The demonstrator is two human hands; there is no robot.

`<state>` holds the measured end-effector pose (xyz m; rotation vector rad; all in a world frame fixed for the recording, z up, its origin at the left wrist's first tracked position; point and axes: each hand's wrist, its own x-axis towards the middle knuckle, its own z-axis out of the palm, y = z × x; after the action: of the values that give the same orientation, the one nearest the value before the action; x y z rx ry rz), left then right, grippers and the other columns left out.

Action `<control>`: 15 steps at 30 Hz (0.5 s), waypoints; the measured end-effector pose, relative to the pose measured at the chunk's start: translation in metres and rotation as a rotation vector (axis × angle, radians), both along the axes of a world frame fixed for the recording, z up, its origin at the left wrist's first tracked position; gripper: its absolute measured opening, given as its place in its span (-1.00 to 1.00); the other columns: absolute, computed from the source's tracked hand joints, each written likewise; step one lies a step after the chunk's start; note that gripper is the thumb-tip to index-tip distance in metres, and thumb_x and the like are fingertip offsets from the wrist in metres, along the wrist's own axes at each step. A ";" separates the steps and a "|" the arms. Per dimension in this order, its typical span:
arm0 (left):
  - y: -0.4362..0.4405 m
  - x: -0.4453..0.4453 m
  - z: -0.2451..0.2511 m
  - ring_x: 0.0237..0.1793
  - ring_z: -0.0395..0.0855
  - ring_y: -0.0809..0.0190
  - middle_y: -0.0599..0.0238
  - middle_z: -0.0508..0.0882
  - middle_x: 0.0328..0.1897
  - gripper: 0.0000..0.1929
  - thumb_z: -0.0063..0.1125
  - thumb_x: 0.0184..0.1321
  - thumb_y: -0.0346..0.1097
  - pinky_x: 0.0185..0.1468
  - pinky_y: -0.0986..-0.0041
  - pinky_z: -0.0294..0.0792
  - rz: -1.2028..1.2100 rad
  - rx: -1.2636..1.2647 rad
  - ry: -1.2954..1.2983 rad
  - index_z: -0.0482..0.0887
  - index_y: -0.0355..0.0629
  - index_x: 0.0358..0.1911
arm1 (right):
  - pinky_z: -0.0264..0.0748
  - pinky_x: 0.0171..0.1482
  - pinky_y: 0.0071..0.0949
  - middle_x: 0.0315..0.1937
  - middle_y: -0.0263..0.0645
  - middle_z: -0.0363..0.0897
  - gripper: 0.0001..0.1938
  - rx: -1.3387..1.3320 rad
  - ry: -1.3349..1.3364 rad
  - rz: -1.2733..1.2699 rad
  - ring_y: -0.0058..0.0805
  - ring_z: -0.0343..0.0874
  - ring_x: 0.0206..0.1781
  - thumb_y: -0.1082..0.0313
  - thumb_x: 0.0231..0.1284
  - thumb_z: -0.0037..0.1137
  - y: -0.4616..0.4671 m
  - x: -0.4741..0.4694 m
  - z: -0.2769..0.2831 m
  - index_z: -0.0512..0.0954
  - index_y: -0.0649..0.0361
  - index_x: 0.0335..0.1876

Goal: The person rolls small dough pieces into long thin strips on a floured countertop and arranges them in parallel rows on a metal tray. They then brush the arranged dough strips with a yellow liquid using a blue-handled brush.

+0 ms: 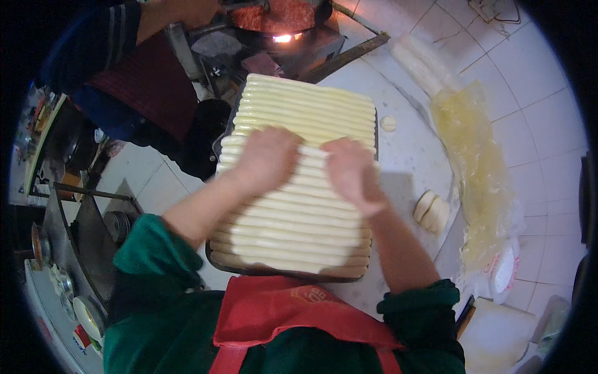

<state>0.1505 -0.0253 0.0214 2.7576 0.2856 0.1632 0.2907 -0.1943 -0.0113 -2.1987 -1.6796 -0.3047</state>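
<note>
Long pale dough ropes [289, 229] lie side by side across a dark rectangular tray [376, 121]. The ropes towards the far end look shiny and yellower. My left hand [271, 159] is on the ropes left of the middle, fingers curled, blurred. My right hand [350, 173] is level with it on the right, also curled and blurred. Between them runs a whitish dough rope [312, 151], whose ends pass under or beside my fingers. Whether my fingers grip it or only press on it is hidden.
A small dough ball [388, 123] and some cut dough pieces [431, 212] lie on the pale worktop [402, 161]. Yellowish plastic sheeting [481, 173] runs along its right side. Beyond the tray a pan [275, 16] stands over a lit burner [286, 38]; a co-worker's arm [173, 16] reaches beside it.
</note>
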 end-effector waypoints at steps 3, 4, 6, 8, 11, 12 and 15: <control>-0.015 0.006 -0.001 0.03 0.52 0.05 0.20 0.61 -0.08 -0.68 0.04 0.22 -0.20 0.17 0.11 0.24 -0.031 -0.040 0.010 0.54 -0.07 0.04 | 0.44 -0.19 -0.16 -0.37 -0.24 0.59 -0.86 0.036 0.051 -0.065 -0.21 0.56 -0.24 0.40 0.02 0.04 0.011 -0.016 0.000 0.63 0.06 -0.35; -0.009 0.003 -0.007 0.05 0.50 0.06 0.21 0.60 -0.06 -0.68 0.04 0.23 -0.20 0.18 0.12 0.23 -0.028 -0.001 -0.050 0.54 -0.07 0.04 | 0.44 -0.16 -0.16 -0.35 -0.24 0.59 -0.86 0.028 0.080 -0.163 -0.21 0.56 -0.23 0.41 0.02 0.04 0.007 -0.013 0.000 0.62 0.07 -0.33; 0.007 -0.014 -0.022 0.10 0.48 0.09 0.23 0.59 -0.02 -0.68 0.03 0.24 -0.21 0.19 0.14 0.21 0.053 0.066 0.011 0.53 -0.05 0.06 | 0.44 -0.11 -0.17 -0.30 -0.24 0.58 -0.86 0.002 0.121 -0.329 -0.22 0.57 -0.22 0.42 0.02 0.05 -0.008 -0.005 0.000 0.61 0.08 -0.30; 0.024 -0.032 -0.037 0.12 0.46 0.11 0.22 0.58 -0.02 -0.66 0.03 0.27 -0.22 0.18 0.20 0.20 0.140 0.160 -0.059 0.51 -0.05 0.10 | 0.44 -0.05 -0.16 -0.27 -0.23 0.58 -0.85 -0.008 0.160 -0.219 -0.22 0.56 -0.18 0.42 0.05 0.07 -0.027 0.007 -0.003 0.60 0.11 -0.25; 0.042 -0.053 -0.046 0.10 0.47 0.14 0.24 0.58 -0.03 -0.66 0.02 0.28 -0.20 0.16 0.22 0.20 0.182 0.158 -0.008 0.51 -0.02 0.12 | 0.42 0.05 -0.17 -0.18 -0.14 0.57 -0.81 -0.053 0.123 -0.184 -0.15 0.53 -0.05 0.37 0.12 0.08 -0.074 0.039 -0.011 0.57 0.16 -0.15; 0.043 -0.056 -0.042 0.09 0.47 0.14 0.25 0.58 -0.03 -0.66 0.02 0.28 -0.19 0.15 0.22 0.20 0.128 0.150 -0.050 0.51 0.00 0.12 | 0.41 0.08 -0.18 -0.14 -0.09 0.57 -0.78 -0.117 0.071 -0.133 -0.11 0.52 0.00 0.35 0.15 0.08 -0.094 0.053 -0.015 0.56 0.19 -0.11; 0.030 -0.045 -0.020 0.08 0.48 0.14 0.29 0.59 -0.04 -0.68 0.02 0.29 -0.20 0.14 0.21 0.21 0.233 0.089 0.085 0.53 0.04 0.11 | 0.43 0.09 -0.14 -0.05 0.12 0.53 -0.69 0.270 0.291 -0.743 0.04 0.51 0.05 0.28 0.28 -0.04 -0.183 0.100 -0.041 0.50 0.27 0.04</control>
<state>0.1054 0.0044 0.0018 2.8163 0.6373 0.1210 0.3910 -0.3774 -0.0527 -2.4184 -0.5873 -0.3452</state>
